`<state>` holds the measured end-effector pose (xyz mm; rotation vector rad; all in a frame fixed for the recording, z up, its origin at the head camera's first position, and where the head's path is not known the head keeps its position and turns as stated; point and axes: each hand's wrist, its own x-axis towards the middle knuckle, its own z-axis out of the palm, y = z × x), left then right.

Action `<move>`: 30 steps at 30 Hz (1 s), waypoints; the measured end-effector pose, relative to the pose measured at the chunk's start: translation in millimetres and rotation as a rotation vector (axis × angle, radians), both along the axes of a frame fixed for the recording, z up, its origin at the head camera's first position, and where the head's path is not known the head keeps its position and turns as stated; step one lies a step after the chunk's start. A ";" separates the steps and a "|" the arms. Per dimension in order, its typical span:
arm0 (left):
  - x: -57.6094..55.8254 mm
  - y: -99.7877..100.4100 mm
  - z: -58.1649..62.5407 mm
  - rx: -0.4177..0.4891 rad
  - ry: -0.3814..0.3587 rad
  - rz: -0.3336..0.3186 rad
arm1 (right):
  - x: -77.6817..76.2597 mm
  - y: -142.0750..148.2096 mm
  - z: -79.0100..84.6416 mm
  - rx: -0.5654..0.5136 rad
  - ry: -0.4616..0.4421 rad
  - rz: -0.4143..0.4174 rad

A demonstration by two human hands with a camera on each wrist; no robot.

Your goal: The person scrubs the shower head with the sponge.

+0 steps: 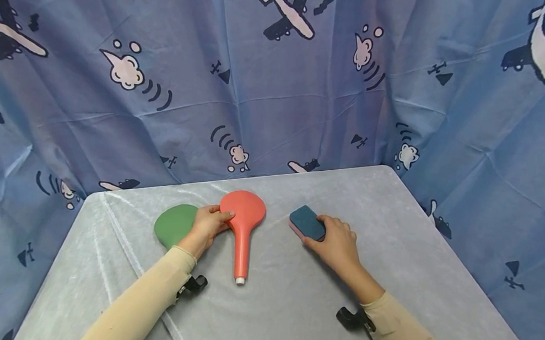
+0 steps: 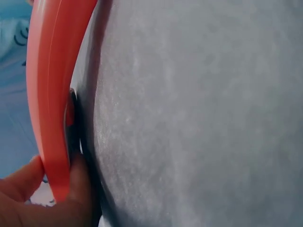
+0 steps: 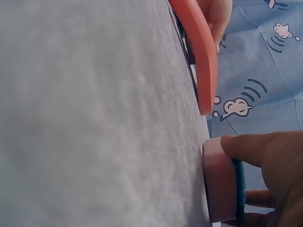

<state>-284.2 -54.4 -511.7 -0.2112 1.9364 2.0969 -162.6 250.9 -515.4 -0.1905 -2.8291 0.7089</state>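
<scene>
Left hand (image 1: 207, 225): pinches the rim of the red shower head (image 1: 241, 226), thumb on top and fingers under its edge (the left wrist view shows the edge held between them).
Red shower head: lies on the grey table cover (image 1: 287, 312), round face near the table's far side, handle pointing toward the person.
Green paddle-shaped piece (image 1: 174, 224): flat on the cover, just beside the left hand, partly hidden by it.
Right hand (image 1: 336, 243): fingers curl over the blue-topped sponge (image 1: 307, 223), gripping its near end.
Sponge: rests on the cover, pink base down, well apart from the shower head.
Step in hand: seemingly securing both items before lifting.
Next move: likely needs a firmer hold on the head's thin rim.
</scene>
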 end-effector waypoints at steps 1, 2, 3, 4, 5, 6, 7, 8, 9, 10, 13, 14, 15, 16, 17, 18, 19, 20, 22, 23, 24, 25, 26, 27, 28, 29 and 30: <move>0.6 0.3 0.8 -0.013 0.012 0.007 | 0.1 -0.2 -0.1 0.005 -0.003 0.001; 1.5 0.2 1.9 -0.029 0.023 0.013 | 0.1 -0.3 -0.2 0.010 -0.007 0.003; 2.7 0.2 3.4 -0.046 0.033 0.020 | 0.1 -0.3 -0.2 0.015 -0.010 0.006; 3.7 0.1 4.6 -0.059 0.040 0.026 | 0.2 -0.4 -0.1 0.021 -0.013 0.009; 4.8 -0.4 5.8 -0.075 0.045 0.024 | 0.5 -0.3 -0.1 0.026 -0.017 0.013; 6.2 -1.1 7.1 -0.095 0.045 0.022 | 0.7 0.0 0.0 0.036 -0.018 0.021; 7.8 -1.9 8.2 -0.111 0.045 0.014 | 0.9 0.3 0.1 0.044 -0.022 0.027; 9.6 -2.8 9.4 -0.131 0.044 0.004 | 0.8 1.0 -0.2 0.056 -0.025 0.036; 11.5 -4.0 10.5 -0.147 0.046 -0.009 | 0.7 1.7 -0.3 0.068 -0.028 0.047; 13.7 -5.0 11.5 -0.168 0.051 -0.022 | 0.8 2.4 -0.3 0.079 -0.033 0.059; 20.8 -8.9 14.3 -0.232 0.092 -0.069 | 1.3 4.7 0.9 0.109 -0.034 0.098; 23.4 -10.3 15.3 -0.248 0.105 -0.082 | 1.8 5.4 1.8 0.119 -0.030 0.113; 26.0 -11.8 16.3 -0.262 0.121 -0.101 | 2.5 6.0 2.8 0.127 -0.025 0.127; 28.9 -13.6 17.3 -0.276 0.133 -0.118 | 3.2 6.4 3.8 0.137 -0.019 0.142; 31.8 -15.5 18.2 -0.286 0.142 -0.141 | 4.0 7.0 4.8 0.146 -0.011 0.156; 35.0 -17.5 19.1 -0.298 0.146 -0.166 | 5.0 7.6 5.9 0.159 -0.002 0.171; 38.5 -19.5 20.2 -0.311 0.154 -0.194 | 6.1 8.2 7.0 0.168 0.005 0.185; 42.3 -21.2 21.4 -0.325 0.158 -0.219 | 7.2 8.7 8.1 0.178 0.015 0.200; 50.1 -24.8 23.4 -0.351 0.176 -0.281 | 9.2 10.1 9.7 0.200 0.038 0.227; 54.2 -26.7 24.6 -0.368 0.192 -0.312 | 9.9 10.8 10.4 0.206 0.053 0.242; 58.3 -28.8 25.9 -0.381 0.213 -0.338 | 10.4 11.3 11.0 0.215 0.072 0.258; 62.4 -31.1 27.4 -0.393 0.241 -0.364 | 10.6 12.0 11.5 0.223 0.092 0.278; 66.7 -33.5 29.2 -0.408 0.273 -0.388 | 10.7 12.6 12.1 0.227 0.114 0.301; 70.6 -36.6 30.7 -0.427 0.319 -0.415 | 10.7 13.0 13.0 0.233 0.137 0.327; 74.7 -39.9 32.1 -0.446 0.365 -0.438 | 10.6 13.5 13.9 0.239 0.159 0.356; 78.9 -43.8 33.8 -0.469 0.418 -0.460 | 10.5 13.8 15.0 0.248 0.180 0.389; 83.2 -48.0 35.4 -0.492 0.467 -0.478 | 10.6 14.1 16.3 0.259 0.199 0.424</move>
